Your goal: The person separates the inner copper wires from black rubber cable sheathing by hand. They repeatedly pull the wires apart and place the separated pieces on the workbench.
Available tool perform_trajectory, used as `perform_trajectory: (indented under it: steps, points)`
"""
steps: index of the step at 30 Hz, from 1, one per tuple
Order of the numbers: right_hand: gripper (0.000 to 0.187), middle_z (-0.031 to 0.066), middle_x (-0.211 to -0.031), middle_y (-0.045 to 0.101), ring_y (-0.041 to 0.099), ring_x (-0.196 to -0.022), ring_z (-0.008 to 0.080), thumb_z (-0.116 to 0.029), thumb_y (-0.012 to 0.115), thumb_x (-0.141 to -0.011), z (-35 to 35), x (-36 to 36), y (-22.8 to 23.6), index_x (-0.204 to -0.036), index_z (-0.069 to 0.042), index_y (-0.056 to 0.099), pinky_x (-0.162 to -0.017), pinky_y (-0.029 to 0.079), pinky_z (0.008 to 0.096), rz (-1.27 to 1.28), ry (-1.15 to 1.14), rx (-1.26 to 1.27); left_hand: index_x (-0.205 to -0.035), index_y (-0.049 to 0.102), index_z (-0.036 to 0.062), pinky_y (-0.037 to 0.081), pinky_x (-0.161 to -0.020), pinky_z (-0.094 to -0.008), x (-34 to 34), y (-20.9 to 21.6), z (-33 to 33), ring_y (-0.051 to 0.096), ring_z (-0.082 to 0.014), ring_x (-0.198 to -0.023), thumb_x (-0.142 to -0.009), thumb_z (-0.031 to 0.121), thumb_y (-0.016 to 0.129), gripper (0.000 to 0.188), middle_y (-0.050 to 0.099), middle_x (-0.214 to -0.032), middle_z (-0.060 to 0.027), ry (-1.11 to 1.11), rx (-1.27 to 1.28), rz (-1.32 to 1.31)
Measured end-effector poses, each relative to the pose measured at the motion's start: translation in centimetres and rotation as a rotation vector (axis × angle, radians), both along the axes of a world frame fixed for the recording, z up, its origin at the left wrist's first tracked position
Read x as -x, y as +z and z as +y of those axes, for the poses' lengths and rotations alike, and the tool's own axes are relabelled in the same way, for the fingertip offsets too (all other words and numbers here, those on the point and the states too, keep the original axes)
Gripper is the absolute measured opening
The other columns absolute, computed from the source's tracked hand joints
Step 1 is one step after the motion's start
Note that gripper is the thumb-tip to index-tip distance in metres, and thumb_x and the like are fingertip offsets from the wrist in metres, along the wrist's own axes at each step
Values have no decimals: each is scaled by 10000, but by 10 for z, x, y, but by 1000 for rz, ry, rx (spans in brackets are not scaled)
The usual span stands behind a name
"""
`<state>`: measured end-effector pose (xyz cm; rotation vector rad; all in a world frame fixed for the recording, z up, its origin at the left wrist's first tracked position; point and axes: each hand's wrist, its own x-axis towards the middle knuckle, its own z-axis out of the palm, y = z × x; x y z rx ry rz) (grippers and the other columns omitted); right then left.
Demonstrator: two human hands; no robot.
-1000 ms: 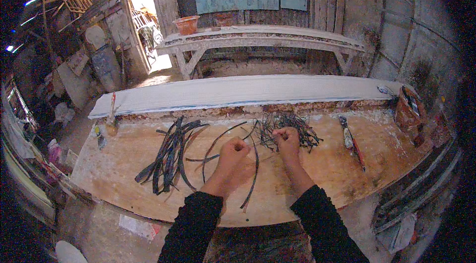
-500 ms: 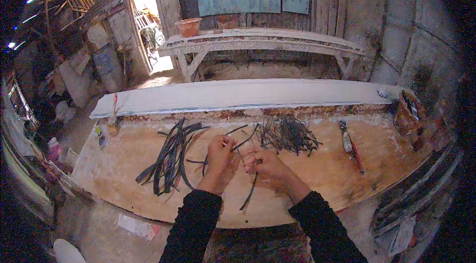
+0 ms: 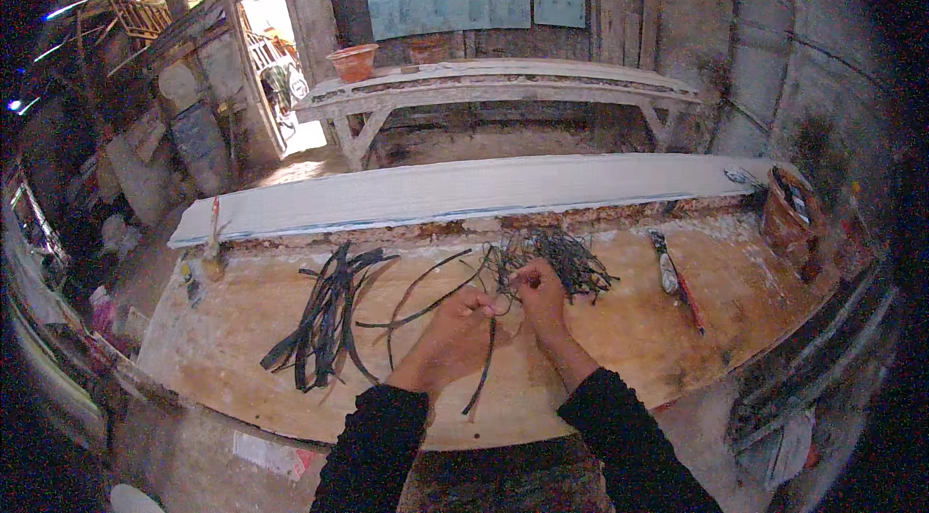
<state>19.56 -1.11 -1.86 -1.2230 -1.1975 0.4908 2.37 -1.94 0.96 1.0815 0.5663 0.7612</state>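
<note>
My left hand (image 3: 461, 331) is closed in a pinch on a narrow black strip (image 3: 483, 373), whose tail hangs over the wooden board (image 3: 610, 387). Close beside it, my right hand (image 3: 544, 305) is also closed, thumb and fingertips together at a thin looped part by the left fingers. Whether that loop belongs to the same strip is too fine to see. Loose curved black strips (image 3: 418, 312) lie left of my hands. Farther left rests a bundle of flat black strips (image 3: 324, 324). Just beyond my right hand sits a tangled heap of short thin dark strips (image 3: 581, 269).
A long white-covered raised ledge (image 3: 464, 186) runs along the board's far side. A red-handled tool (image 3: 689, 300) lies to the right, near a brown pot (image 3: 789, 218). A brush (image 3: 214, 237) stands at left. Behind is a bench (image 3: 523, 77) with an orange basin (image 3: 352, 62).
My right hand has moved away from me, toward the dark heap, and turned more upright. My left hand has shifted slightly right and nearer, still pinching the strip. The view has tilted slightly.
</note>
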Motion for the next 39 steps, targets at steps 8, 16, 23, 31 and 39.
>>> perform_trajectory:
  steps: [8, 16, 23, 31, 39]
  points:
    - [198, -1, -782, 532, 460, -730, 94, -50, 624, -793, 2, -4, 1, -988, -85, 616, -701, 413, 240, 33, -68, -33, -851, 587, 69, 385, -738, -234, -21, -27, -6, 468, -90, -866, -824, 166, 652, 120, 499, -998, -1, -143, -443, 64]
    - [283, 17, -903, 588, 488, -798, 118, -81, 584, -835, 4, 0, 5, -1107, -136, 638, -767, 409, 252, -156, -139, -124, -957, 576, 53, 406, -775, -250, -17, -27, 1, 492, -108, -927, -763, 109, 662, 219, 495, -1063, -21, -10, -676, 174]
    - [135, 26, -818, 552, 509, -698, 133, -144, 669, -789, 6, -17, -5, -898, -68, 694, -696, 428, 275, -10, -16, 72, -881, 661, 21, 442, -661, -233, -2, 2, 14, 554, -111, -753, -782, 106, 661, 131, 619, -829, -14, 576, -543, 278]
    - [116, 20, -748, 467, 487, -750, 138, -158, 664, -792, -25, 17, 39, -784, -44, 648, -643, 416, 295, 249, 223, 437, -804, 649, 69, 375, -522, -225, 23, -13, 43, 478, -52, -597, -763, 130, 701, 90, 552, -663, 17, 801, -244, 200]
    - [221, 31, -797, 501, 491, -741, 155, -227, 577, -859, -30, 21, 46, -750, -37, 611, -611, 424, 296, 171, 202, 374, -777, 592, 83, 343, -459, -211, 39, -17, 49, 439, -75, -513, -783, 111, 669, 82, 490, -618, 23, 567, -163, 128]
